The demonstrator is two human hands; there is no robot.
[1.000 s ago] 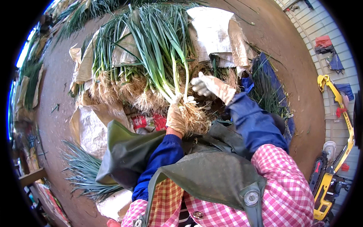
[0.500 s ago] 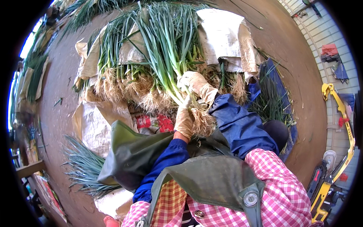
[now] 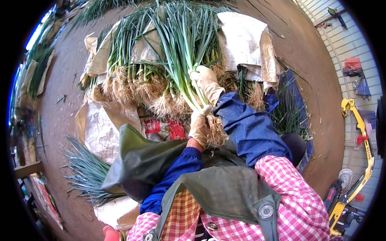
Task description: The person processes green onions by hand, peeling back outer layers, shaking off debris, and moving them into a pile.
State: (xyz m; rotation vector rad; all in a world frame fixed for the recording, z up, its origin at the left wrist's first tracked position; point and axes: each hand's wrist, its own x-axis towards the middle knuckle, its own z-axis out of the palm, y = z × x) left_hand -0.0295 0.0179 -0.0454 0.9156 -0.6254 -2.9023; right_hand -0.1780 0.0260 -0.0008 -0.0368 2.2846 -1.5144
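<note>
A bunch of long green onions (image 3: 185, 80) slants away from me, its leaves lying over the pile at the far side. Low on the pale stems, just above the hairy roots (image 3: 217, 130), my gloved left hand (image 3: 198, 125) is closed round the bunch. My gloved right hand (image 3: 207, 81) is farther up, its fingers curled round the same stems. Its fingertips are partly hidden. Both gloves are cream and soiled.
More green onions (image 3: 120, 80) lie beyond, partly under pale sacks (image 3: 243, 44). Cut green leaves (image 3: 287, 108) lie on a blue sheet at right, and more leaves (image 3: 86, 170) at left. A yellow-framed machine (image 3: 368, 156) stands at far right.
My right hand has shifted a little up the stems, away from my left hand, which still grips near the roots. The view has shifted slightly.
</note>
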